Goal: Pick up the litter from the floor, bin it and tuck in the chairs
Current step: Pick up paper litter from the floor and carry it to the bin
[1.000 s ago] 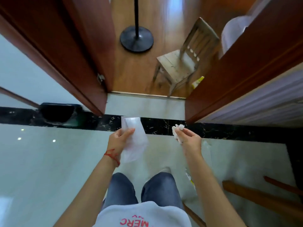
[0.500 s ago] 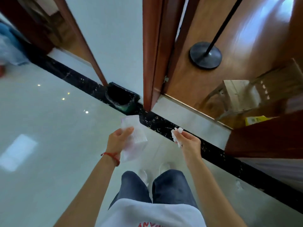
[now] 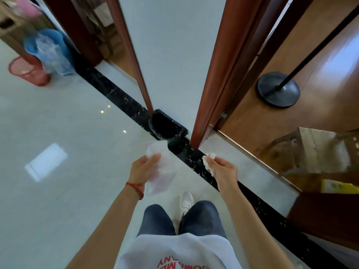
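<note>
My left hand (image 3: 143,169) grips a flat, translucent white wrapper (image 3: 161,171) that hangs below my fingers. A crumpled white tissue (image 3: 208,162) is pinched in my right hand (image 3: 223,171). Both hands are held out in front of me, a short way short of a small bin (image 3: 166,125) lined with a black bag. The bin stands on the floor against the white wall, between two red-brown door frames. A pale wooden chair (image 3: 314,150) stands on the wood floor through the doorway at right, partly blurred.
A black round stand base with its pole (image 3: 277,90) sits on the wood floor beyond the right doorway. A yellow item (image 3: 338,186) lies on the floor near the chair. At far left stand a red mesh basket (image 3: 27,71) and a blue bin with a plastic bag (image 3: 50,49).
My view has swung left, bringing the black-lined bin from the far left to straight ahead and closer. Both hands keep their hold on the wrapper and tissue.
</note>
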Demonstrator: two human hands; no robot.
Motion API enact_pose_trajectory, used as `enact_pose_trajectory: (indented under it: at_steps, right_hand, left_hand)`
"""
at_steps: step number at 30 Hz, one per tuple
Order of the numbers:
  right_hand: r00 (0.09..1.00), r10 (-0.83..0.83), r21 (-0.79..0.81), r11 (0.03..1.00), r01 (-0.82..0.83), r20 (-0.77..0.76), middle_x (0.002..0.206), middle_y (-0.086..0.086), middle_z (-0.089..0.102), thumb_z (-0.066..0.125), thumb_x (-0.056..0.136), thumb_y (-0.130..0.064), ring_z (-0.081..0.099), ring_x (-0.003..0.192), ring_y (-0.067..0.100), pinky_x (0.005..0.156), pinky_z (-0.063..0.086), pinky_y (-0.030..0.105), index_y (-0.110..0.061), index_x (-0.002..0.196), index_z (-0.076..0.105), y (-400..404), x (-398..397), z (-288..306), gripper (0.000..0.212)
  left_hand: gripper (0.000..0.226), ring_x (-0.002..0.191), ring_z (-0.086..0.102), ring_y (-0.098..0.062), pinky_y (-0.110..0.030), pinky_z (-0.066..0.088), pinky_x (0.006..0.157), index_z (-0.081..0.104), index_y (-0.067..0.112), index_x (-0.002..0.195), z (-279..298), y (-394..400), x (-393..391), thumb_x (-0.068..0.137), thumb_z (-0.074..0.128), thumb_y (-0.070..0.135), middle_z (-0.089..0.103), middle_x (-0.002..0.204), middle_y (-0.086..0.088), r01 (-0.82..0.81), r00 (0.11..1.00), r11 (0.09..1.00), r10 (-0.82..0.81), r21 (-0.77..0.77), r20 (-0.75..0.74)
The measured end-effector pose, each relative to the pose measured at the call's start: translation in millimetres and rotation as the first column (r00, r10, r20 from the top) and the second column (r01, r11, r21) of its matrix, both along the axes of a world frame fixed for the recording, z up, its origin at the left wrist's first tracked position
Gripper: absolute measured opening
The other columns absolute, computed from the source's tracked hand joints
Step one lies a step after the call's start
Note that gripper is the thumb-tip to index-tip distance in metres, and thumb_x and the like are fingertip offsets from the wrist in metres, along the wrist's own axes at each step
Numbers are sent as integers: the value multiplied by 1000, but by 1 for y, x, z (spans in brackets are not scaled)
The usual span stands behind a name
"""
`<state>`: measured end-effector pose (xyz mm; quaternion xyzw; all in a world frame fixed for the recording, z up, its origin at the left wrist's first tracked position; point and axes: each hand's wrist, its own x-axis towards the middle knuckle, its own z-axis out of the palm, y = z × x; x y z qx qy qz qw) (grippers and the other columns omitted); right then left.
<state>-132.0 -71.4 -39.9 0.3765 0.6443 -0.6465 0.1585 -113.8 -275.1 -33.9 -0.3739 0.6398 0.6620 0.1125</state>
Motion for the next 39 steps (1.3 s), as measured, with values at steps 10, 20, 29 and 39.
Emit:
enact_pose_trajectory:
  at_steps: [10, 20, 29, 39]
  right_hand:
    - [999, 37, 2, 999, -37, 3, 70, 10, 48, 74, 76, -16, 39, 69, 21, 63, 35, 27, 13, 91, 61, -30, -47, -8, 35]
    - [984, -174, 7, 985, 174, 24, 54, 2, 54, 73, 76, -13, 50, 66, 17, 72, 43, 27, -3, 60, 65, -99, -87, -41, 21]
    - [960, -280, -44, 959, 280, -1, 73, 14, 53, 71, 77, -13, 48, 75, 22, 75, 41, 34, 13, 77, 58, -157, -125, -86, 29]
    - [955, -295, -60, 953, 296, 25, 69, 13, 47, 72, 76, -15, 50, 74, 21, 82, 47, 34, 10, 64, 56, -146, -156, -150, 32]
  left_hand:
    - [16, 64, 55, -14, -18, 49, 50, 60, 11, 72, -11, -21, -62, 83, 63, 22, 58, 73, -1, -11, 999, 1000, 10, 10, 35]
    - [21, 66, 54, -18, -29, 48, 62, 59, 9, 70, -34, -106, -143, 81, 64, 27, 58, 74, -5, 42, 991, 997, -50, 60, 124]
    - [26, 76, 58, -23, -32, 48, 66, 62, 8, 81, -79, -149, -195, 80, 65, 33, 63, 87, -11, 105, 976, 994, -109, 29, 189]
    - [25, 65, 52, -16, -26, 45, 62, 56, 13, 66, -145, -134, -234, 78, 67, 32, 56, 71, -1, 33, 962, 999, -40, 31, 269]
